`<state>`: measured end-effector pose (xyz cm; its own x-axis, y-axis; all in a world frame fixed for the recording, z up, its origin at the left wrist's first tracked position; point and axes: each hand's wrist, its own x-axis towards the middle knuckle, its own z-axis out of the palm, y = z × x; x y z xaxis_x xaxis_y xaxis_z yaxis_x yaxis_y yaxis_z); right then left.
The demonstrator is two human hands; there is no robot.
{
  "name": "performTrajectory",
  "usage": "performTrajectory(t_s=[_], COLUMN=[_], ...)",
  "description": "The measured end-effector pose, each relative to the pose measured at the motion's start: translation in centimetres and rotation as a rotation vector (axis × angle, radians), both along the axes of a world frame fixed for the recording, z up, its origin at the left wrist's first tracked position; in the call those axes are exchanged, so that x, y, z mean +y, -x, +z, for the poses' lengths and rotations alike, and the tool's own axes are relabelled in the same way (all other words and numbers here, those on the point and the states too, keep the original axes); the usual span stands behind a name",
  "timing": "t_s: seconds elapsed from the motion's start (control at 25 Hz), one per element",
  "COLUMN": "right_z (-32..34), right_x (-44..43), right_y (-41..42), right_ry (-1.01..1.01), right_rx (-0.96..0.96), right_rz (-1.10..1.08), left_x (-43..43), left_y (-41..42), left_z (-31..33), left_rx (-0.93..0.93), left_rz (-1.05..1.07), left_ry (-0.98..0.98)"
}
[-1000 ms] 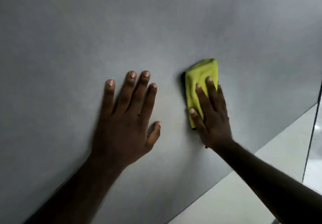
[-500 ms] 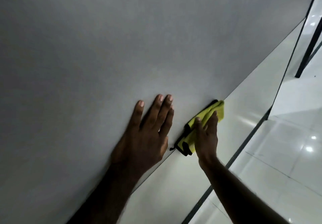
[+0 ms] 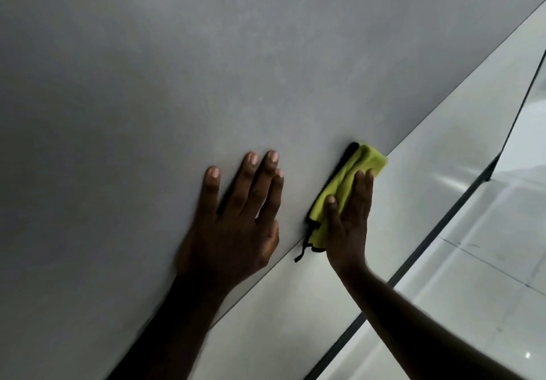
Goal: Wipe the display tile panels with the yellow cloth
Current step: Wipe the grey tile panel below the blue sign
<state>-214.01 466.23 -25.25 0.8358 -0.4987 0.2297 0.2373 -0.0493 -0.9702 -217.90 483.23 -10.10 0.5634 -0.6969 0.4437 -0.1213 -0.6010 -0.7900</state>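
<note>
A large matte grey tile panel (image 3: 206,69) fills most of the view. My right hand (image 3: 350,220) presses a folded yellow cloth (image 3: 351,172) with a black edge against the panel, right at its lower right edge. My left hand (image 3: 236,226) lies flat on the same panel, fingers spread, just left of the cloth and holding nothing. A black tag dangles from the cloth's lower end.
Beside the grey panel runs a lighter, pale panel (image 3: 428,143), bounded by a dark frame strip (image 3: 443,226). Glossy white floor tiles (image 3: 487,276) with light reflections lie beyond to the right.
The cloth and my right hand slid from the panel's middle to its lower right edge, then a little up along it. My left hand stays flat on the panel.
</note>
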Motion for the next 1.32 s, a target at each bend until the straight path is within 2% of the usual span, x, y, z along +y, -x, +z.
performTrajectory(t_s=[0.04, 0.08, 0.12, 0.2, 0.24, 0.36, 0.4, 0.48, 0.52, 0.6, 0.64, 0.76, 0.8, 0.88, 0.92, 0.96, 1.04, 1.08, 1.12, 1.16, 1.2, 1.24, 1.32], right_z=[0.5, 1.7, 2.6, 3.3, 3.3, 5.1, 6.3, 8.0, 9.7, 15.2, 18.5, 26.3, 29.0, 34.8, 37.1, 38.5, 40.7, 42.7, 45.1, 47.1, 49.1, 50.5, 50.9], right_x=[0.2, 0.4, 0.6, 0.7, 0.7, 0.9, 1.1, 1.5, 1.9, 2.6, 2.8, 2.8, 2.3, 2.0, 2.3, 2.8, 1.2, 0.1, -0.3, 0.1, 1.3, 3.1, 4.6], right_y=[0.0, 0.2, 0.6, 1.0, 0.6, 0.3, 0.6, 0.6, 0.3, -0.6, -0.7, -1.8, -2.8, -3.9, -3.6, -2.8, -3.6, -3.5, -3.5, -3.4, -2.8, -2.0, -1.8], right_ry=[-0.175, -0.244, -0.161, 0.142, 0.215, -0.12, -0.026, 0.352, 0.416, 0.212, 0.193, 0.767, 0.775, 0.447, 0.402, 0.548, 1.023, 1.071, 0.939, 0.688, 0.521, 0.544, 0.919], right_rx=[0.146, 0.228, 0.142, -0.194, -0.24, 0.051, -0.017, -0.366, -0.434, -0.33, -0.341, -0.825, -0.86, -0.654, -0.583, -0.663, -0.957, -1.031, -0.941, -0.773, -0.628, -0.617, -0.918], right_rz=[0.003, 0.013, 0.024, 0.028, 0.011, -0.015, -0.009, 0.001, -0.034, -0.117, -0.13, -0.138, -0.188, -0.266, -0.271, -0.262, -0.18, -0.169, -0.184, -0.177, -0.216, -0.246, -0.244], left_x=[-0.1, -0.2, -0.1, -0.3, -0.4, -0.5, -0.3, 0.6, 1.2, 2.3, 2.6, 4.6, 5.4, 6.8, 7.3, 7.9, 8.9, 9.3, 10.0, 10.6, 11.0, 11.3, 11.6], left_y=[0.1, 0.2, 0.4, 0.8, 1.0, 1.8, 2.0, 2.3, 2.5, 2.6, 2.7, 3.3, 3.6, 4.3, 4.5, 4.9, 5.2, 5.4, 5.8, 6.2, 6.4, 6.4, 6.5], left_z=[0.1, 0.2, 0.4, 1.0, 1.3, 3.8, 5.3, 8.6, 10.5, 14.3, 16.0, 21.7, 23.6, 27.1, 28.4, 29.5, 31.5, 32.5, 33.5, 34.4, 35.2, 35.7, 35.9], left_rx=[0.008, 0.02, 0.038, 0.09, 0.132, 0.174, 0.123, 0.027, -0.004, -0.054, -0.078, -0.155, -0.187, -0.26, -0.28, -0.296, -0.327, -0.343, -0.365, -0.381, -0.39, -0.393, -0.398], left_rz=[-0.006, -0.021, -0.038, -0.079, -0.096, -0.09, -0.065, -0.048, -0.054, -0.063, -0.057, -0.079, -0.08, -0.049, -0.027, -0.014, -0.002, -0.007, -0.01, -0.007, -0.011, -0.017, -0.031], left_ry=[0.007, 0.021, 0.035, 0.08, 0.124, 0.23, 0.234, 0.233, 0.237, 0.222, 0.213, 0.216, 0.225, 0.229, 0.229, 0.234, 0.228, 0.235, 0.239, 0.242, 0.242, 0.235, 0.211])
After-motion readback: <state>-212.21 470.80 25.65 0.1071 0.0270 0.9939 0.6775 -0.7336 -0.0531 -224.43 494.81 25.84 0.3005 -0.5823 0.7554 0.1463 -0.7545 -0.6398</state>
